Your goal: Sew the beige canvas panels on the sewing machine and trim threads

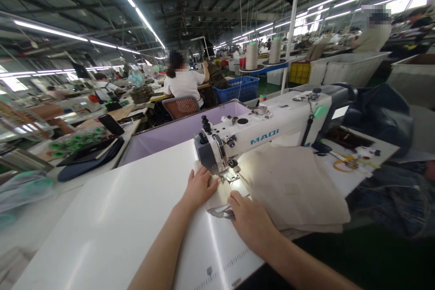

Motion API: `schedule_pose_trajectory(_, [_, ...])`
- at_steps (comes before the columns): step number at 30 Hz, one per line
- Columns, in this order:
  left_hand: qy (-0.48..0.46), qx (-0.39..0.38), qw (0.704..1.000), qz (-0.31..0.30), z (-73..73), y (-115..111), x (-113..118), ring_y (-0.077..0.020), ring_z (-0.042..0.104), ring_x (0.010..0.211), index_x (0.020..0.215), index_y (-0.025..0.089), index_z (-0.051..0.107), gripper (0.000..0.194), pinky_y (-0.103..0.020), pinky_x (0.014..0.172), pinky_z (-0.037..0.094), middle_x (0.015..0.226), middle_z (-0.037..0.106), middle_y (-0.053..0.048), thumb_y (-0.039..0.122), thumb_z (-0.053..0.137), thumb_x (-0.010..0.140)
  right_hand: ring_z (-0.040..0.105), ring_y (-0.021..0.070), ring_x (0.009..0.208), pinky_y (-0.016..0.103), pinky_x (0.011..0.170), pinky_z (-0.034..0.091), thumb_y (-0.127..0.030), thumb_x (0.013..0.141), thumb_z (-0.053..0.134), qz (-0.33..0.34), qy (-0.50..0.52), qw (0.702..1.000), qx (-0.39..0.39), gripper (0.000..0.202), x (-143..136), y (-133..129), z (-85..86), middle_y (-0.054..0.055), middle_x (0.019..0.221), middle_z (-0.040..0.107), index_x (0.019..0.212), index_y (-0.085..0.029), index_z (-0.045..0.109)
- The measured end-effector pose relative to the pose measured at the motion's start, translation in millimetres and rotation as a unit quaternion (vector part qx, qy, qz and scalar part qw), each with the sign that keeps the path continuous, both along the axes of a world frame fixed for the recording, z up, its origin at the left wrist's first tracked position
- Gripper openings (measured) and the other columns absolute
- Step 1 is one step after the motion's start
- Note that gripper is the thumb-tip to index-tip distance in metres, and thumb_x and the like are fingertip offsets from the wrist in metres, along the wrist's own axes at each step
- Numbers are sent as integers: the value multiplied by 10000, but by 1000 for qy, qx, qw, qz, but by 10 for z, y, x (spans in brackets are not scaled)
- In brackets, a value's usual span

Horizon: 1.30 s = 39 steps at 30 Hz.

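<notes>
A white sewing machine (272, 131) stands on the white table (136, 217), its lamp lighting the needle area. Beige fabric (292, 186) lies folded under the machine arm and reaches left past the presser foot. My left hand (200, 186) rests on the fabric just left of the foot, fingers apart. In front of the needle, my right hand (249, 217) has its thumb and fingers closed on the near edge of the fabric, where a fold curls up.
Scissors and small tools (346, 163) lie on the table's right end. Behind the machine is a lilac bin (170, 131). A person in white (185, 82) sits beyond it near a blue crate (239, 89). Dark cloth (380, 118) is heaped at right.
</notes>
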<state>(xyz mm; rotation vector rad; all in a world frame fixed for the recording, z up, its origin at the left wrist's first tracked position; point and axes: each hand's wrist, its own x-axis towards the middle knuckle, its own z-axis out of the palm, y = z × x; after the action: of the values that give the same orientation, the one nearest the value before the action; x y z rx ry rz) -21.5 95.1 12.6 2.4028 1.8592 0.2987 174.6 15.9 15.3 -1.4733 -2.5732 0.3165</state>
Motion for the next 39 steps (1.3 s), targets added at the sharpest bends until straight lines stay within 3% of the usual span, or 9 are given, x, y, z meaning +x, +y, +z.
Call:
schedule_pose_trajectory(14, [13, -2, 1000, -13, 28, 8, -4, -318, 561, 1232, 1008, 182, 675, 254, -600, 1115, 327, 1248, 647, -131, 369, 510, 960, 689, 185, 752, 286, 574, 501, -111, 965, 497, 3, -7, 1000, 7, 151, 8, 38, -34, 53, 1101, 646, 1027, -184, 614])
schedule_pose_trajectory(20, [28, 2, 1000, -14, 78, 44, -2, -317, 558, 1254, 1076, 195, 670, 241, -612, 1111, 349, 1269, 649, -128, 349, 517, 971, 699, 187, 755, 281, 584, 514, -111, 970, 485, 0, -24, 1000, 10, 168, -12, 85, -16, 75, 1133, 641, 1050, -181, 616])
schedule_pose_trajectory(25, [62, 51, 997, 0, 113, -162, 133, -327, 581, 1227, 1022, 193, 680, 205, -673, 1128, 302, 1193, 681, -133, 264, 492, 985, 704, 194, 769, 276, 603, 533, -91, 968, 464, 14, -30, 999, 10, 206, 16, 42, 11, 84, 1111, 650, 1056, -174, 631])
schedule_pose_trajectory(27, [66, 78, 994, -46, 100, -346, 199, -302, 621, 1161, 1059, 187, 680, 213, -597, 1091, 413, 1150, 697, -125, 178, 491, 962, 707, 192, 771, 275, 610, 543, -70, 959, 457, 20, -28, 999, 11, 248, 39, 4, 10, 101, 1149, 648, 1106, -164, 633])
schedule_pose_trajectory(29, [35, 77, 987, -137, 73, -543, 235, -272, 645, 1117, 1114, 176, 673, 246, -478, 1011, 528, 1160, 700, -120, 148, 494, 947, 712, 198, 778, 281, 617, 555, -50, 953, 438, 24, -28, 999, 13, 318, 58, -29, 6, 115, 1185, 647, 1195, -150, 620])
schedule_pose_trajectory(31, [1, 75, 977, -198, 49, -699, 230, -268, 626, 1175, 1212, 169, 642, 301, -432, 1001, 554, 1242, 680, -124, 165, 477, 961, 717, 207, 788, 289, 623, 565, -40, 952, 414, 29, -29, 999, 10, 381, 69, -46, 5, 129, 1211, 647, 1272, -137, 597])
schedule_pose_trajectory(34, [-17, 80, 972, -222, 53, -788, 183, -280, 578, 1266, 1326, 178, 583, 372, -445, 1056, 527, 1336, 642, -119, 183, 443, 981, 724, 212, 806, 287, 644, 573, -33, 954, 382, 37, -31, 999, 0, 426, 64, -30, 18, 156, 1246, 641, 1316, -132, 583])
schedule_pose_trajectory(39, [-28, 48, 975, -217, 131, -684, 152, -270, 605, 1209, 1236, 170, 630, 338, -424, 1025, 548, 1276, 649, -129, 173, 421, 970, 726, 203, 799, 269, 672, 571, -46, 959, 393, 26, -31, 999, -5, 403, 34, 74, 64, 134, 1204, 668, 1283, -151, 608])
